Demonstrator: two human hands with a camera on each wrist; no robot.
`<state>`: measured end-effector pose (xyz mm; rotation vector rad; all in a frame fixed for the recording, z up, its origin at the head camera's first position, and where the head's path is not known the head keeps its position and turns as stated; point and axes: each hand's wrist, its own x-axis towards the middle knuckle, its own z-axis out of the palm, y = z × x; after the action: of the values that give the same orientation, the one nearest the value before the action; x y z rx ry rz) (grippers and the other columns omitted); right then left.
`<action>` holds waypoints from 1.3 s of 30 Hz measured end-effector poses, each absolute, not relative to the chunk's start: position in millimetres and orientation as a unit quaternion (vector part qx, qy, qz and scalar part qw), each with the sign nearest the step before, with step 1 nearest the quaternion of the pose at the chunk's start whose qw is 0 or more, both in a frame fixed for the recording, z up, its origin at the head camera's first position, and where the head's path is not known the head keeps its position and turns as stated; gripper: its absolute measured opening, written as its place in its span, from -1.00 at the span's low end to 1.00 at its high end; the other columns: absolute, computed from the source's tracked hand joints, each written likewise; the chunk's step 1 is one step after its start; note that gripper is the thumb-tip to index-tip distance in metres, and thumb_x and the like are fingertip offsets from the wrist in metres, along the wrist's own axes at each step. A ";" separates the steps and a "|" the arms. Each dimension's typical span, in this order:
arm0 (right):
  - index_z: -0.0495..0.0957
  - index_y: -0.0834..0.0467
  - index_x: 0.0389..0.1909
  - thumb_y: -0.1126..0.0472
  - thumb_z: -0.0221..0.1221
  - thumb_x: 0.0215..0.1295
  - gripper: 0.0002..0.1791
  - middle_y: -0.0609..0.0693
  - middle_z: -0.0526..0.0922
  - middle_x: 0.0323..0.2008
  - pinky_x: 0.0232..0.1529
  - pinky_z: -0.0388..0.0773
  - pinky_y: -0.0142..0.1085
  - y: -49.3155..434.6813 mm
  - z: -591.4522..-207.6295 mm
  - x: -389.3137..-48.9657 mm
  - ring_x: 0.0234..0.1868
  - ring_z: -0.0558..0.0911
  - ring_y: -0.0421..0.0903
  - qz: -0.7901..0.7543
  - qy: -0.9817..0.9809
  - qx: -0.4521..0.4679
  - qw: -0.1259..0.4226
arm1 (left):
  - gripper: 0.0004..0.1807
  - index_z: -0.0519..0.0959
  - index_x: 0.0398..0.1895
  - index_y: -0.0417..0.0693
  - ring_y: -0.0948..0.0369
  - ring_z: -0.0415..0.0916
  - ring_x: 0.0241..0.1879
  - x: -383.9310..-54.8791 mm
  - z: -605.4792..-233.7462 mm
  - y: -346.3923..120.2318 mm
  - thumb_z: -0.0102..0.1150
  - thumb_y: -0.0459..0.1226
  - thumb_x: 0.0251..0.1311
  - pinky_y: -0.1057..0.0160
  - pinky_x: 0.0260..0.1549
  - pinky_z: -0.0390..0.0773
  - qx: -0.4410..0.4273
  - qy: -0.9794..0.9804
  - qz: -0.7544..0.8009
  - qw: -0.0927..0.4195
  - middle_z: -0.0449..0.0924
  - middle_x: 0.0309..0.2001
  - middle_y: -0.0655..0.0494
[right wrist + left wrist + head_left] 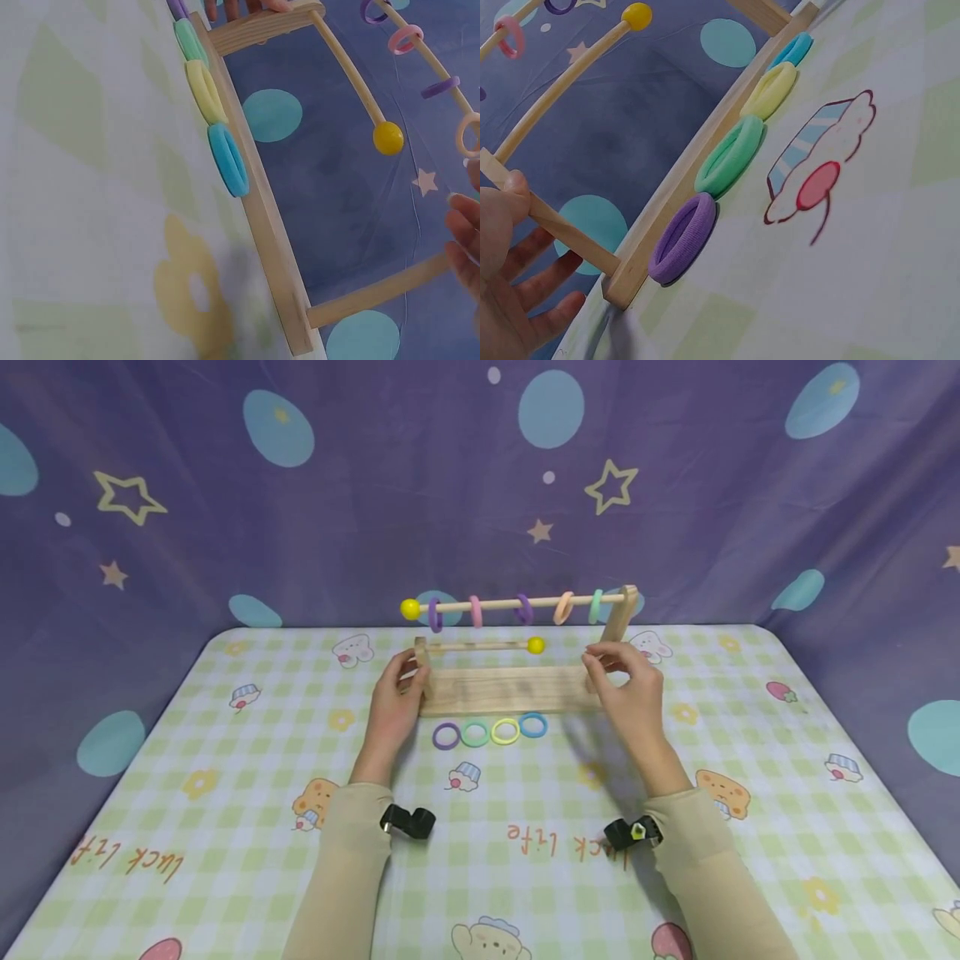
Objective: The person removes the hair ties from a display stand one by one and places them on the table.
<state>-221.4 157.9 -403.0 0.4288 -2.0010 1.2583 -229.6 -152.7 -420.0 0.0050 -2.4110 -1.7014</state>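
A wooden rack (510, 689) has a plank base, a left post (570, 240) and a taller right post (375, 291). The upper dowel (498, 605) carries several hair ties: purple, pink, purple, peach and mint. A shorter bare dowel (480, 647) extends from the left post. My left hand (397, 697) holds the left post, thumb against its near side, fingers behind. Beside the right post is my right hand (630, 689), fingers loosely bent, thumb and index tips close together; I see nothing between them. Purple (682, 240), green (730, 156), yellow (769, 91) and blue (228, 160) hair ties lie before the base.
Yellow balls cap the free ends of the upper dowel (410, 609) and the lower dowel (536, 645). A checked, printed cloth (247, 735) covers the table. Behind it hangs a purple curtain (420, 510) with stars and ovals.
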 end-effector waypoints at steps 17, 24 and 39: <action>0.58 0.55 -0.22 0.53 0.24 0.24 -0.86 0.38 0.64 -0.32 -0.22 0.52 -0.48 159.3 -369.3 -200.5 -0.34 0.57 -0.33 0.558 -0.729 0.074 0.390 | -0.50 0.33 0.39 -0.15 -0.10 0.46 0.18 -228.6 -419.6 -151.9 0.03 -0.18 0.47 0.06 0.16 0.49 0.000 -0.811 -0.577 0.098 0.43 0.26 -0.23; 0.56 0.55 -0.15 0.47 0.24 0.28 -0.80 0.31 0.64 -0.27 -0.19 0.52 -0.48 166.9 -370.7 -203.4 -0.32 0.56 -0.34 0.565 -0.737 0.045 0.367 | -0.50 0.33 0.40 -0.13 -0.09 0.46 0.19 -228.2 -419.6 -152.6 0.04 -0.16 0.47 0.06 0.16 0.49 0.001 -0.813 -0.574 0.098 0.43 0.26 -0.22; 0.54 0.26 0.11 0.18 0.28 0.35 -0.62 0.08 0.60 -0.02 -0.06 0.45 -0.37 180.8 -404.3 -224.8 -0.09 0.51 -0.15 0.591 -0.772 -0.007 0.232 | -0.50 0.33 0.40 -0.13 -0.10 0.46 0.19 -227.9 -418.5 -152.1 0.03 -0.17 0.47 0.06 0.17 0.48 0.001 -0.812 -0.575 0.097 0.43 0.26 -0.24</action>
<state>-224.8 180.8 -404.3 -0.0180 -2.1229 1.6243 -227.9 -152.1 -418.5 0.0028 -2.4050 -1.7028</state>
